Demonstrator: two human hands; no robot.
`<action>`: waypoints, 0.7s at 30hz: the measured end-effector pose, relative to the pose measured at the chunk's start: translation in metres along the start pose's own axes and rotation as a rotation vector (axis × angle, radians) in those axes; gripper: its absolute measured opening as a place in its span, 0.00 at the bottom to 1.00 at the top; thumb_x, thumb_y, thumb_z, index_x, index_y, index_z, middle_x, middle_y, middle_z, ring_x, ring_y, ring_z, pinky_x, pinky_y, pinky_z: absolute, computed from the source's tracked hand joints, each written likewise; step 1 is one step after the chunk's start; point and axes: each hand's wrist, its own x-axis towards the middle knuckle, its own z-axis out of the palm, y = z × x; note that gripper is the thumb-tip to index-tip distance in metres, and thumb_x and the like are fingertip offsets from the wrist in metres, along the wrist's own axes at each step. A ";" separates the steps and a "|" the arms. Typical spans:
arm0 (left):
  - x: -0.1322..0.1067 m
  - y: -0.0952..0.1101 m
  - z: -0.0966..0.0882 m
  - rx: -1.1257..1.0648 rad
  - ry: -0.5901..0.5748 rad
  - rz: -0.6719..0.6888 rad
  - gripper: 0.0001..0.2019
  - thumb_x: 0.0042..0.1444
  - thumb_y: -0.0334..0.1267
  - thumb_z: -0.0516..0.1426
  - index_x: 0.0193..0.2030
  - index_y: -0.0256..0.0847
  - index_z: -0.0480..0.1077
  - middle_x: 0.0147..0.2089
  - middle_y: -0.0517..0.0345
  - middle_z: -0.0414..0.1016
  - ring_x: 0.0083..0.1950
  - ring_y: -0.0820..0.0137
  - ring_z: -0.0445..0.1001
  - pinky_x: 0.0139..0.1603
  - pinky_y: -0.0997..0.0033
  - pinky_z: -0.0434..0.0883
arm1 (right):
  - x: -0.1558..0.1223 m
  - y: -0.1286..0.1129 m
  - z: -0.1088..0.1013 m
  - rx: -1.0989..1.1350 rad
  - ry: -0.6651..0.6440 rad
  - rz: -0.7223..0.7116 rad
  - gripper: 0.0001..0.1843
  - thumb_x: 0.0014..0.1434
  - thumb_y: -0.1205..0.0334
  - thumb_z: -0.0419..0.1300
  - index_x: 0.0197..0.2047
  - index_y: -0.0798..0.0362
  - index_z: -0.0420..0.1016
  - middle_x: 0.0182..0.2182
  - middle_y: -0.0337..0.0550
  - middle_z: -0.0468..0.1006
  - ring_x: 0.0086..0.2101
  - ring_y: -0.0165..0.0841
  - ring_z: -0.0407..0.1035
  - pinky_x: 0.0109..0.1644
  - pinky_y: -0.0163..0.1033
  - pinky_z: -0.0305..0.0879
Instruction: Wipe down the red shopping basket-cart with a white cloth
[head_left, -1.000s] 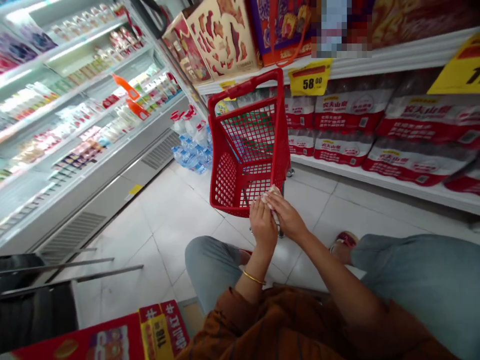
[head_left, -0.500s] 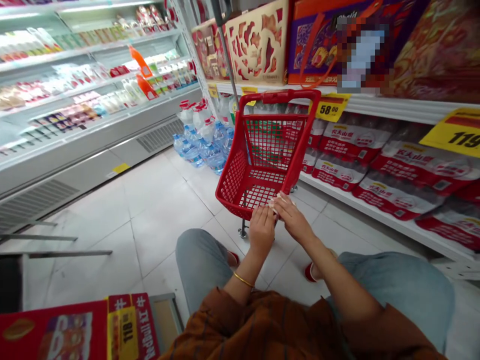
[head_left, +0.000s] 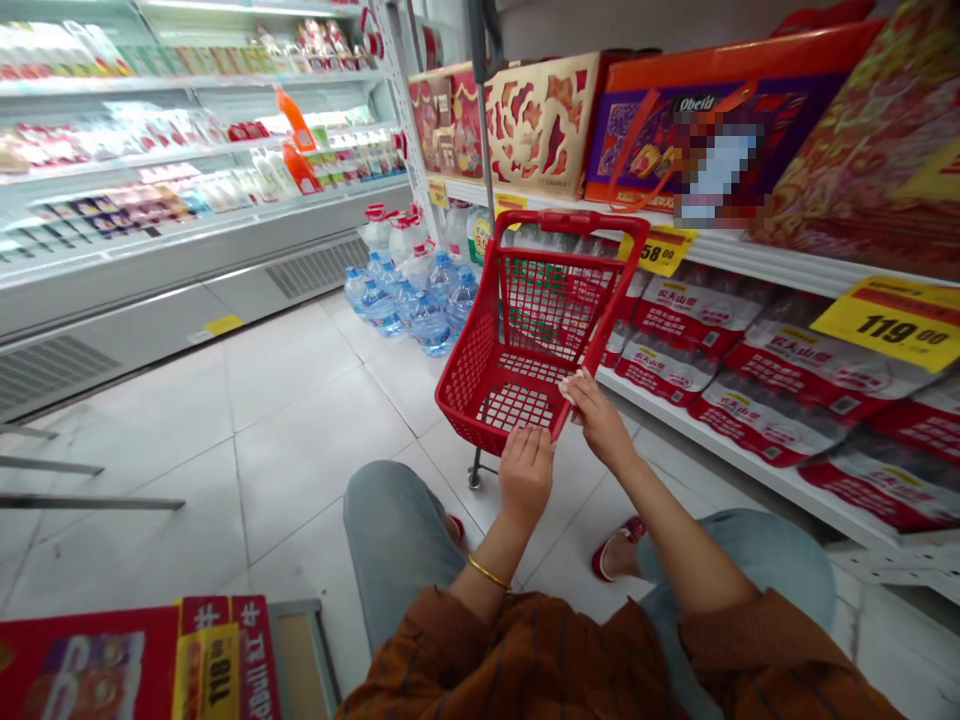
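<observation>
The left hand (head_left: 526, 472), with a gold bangle (head_left: 488, 572) at its wrist, reaches to the near edge of a red wheeled shopping basket (head_left: 466, 385), its fingers (head_left: 523, 440) lying against the rim, slightly spread; whether they actually grip cannot be told from this view. The right hand (head_left: 600, 420) sits farther along that rim, near the corner, its fingers (head_left: 576, 388) bent and pressed close together at the plastic, with a small pale scrap at the tips perhaps, too small to tell. The basket stands on white floor tiles (head_left: 300, 400) directly before the person's knees in grey-blue trousers (head_left: 390, 530), tilted in the view, just beside the bottom shelf (head_left: 750, 430). For a light basket on small casters (head_left: 474, 482), a firm hold would likely come from both hands closing on the rim a little apart — pads over the top edge, wrists low — so it cannot roll or twist. Packs of bottled water (head_left: 772, 395) fill the shelf at the right under a yellow price tag (head_left: 889, 322), loose water bottles (head_left: 431, 325) stand on the floor behind the basket, and gift boxes (head_left: 544, 125) line the shelf above — a refrigerated display case (head_left: 165, 190) runs along the left.
</observation>
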 end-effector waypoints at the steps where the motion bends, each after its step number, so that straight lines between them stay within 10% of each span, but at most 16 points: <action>1: -0.001 0.000 0.000 -0.001 0.001 -0.005 0.11 0.61 0.30 0.55 0.50 0.34 0.72 0.45 0.46 0.80 0.50 0.61 0.76 0.58 0.53 0.71 | -0.002 -0.005 0.002 0.007 0.001 0.013 0.25 0.65 0.70 0.48 0.63 0.47 0.64 0.59 0.50 0.69 0.68 0.40 0.47 0.68 0.61 0.51; 13: -0.009 -0.004 -0.012 -0.069 -0.023 -0.102 0.19 0.62 0.26 0.47 0.57 0.32 0.68 0.52 0.41 0.77 0.59 0.61 0.72 0.60 0.53 0.70 | -0.036 -0.085 0.026 0.046 -0.051 0.085 0.27 0.67 0.69 0.46 0.68 0.47 0.55 0.63 0.52 0.65 0.68 0.39 0.46 0.67 0.59 0.55; 21: -0.012 -0.014 -0.020 -0.090 -0.061 -0.094 0.16 0.62 0.28 0.49 0.55 0.32 0.69 0.51 0.40 0.78 0.56 0.60 0.75 0.59 0.53 0.71 | -0.027 -0.081 0.026 -0.028 -0.087 -0.021 0.28 0.67 0.72 0.46 0.68 0.47 0.56 0.59 0.52 0.70 0.68 0.40 0.45 0.66 0.61 0.55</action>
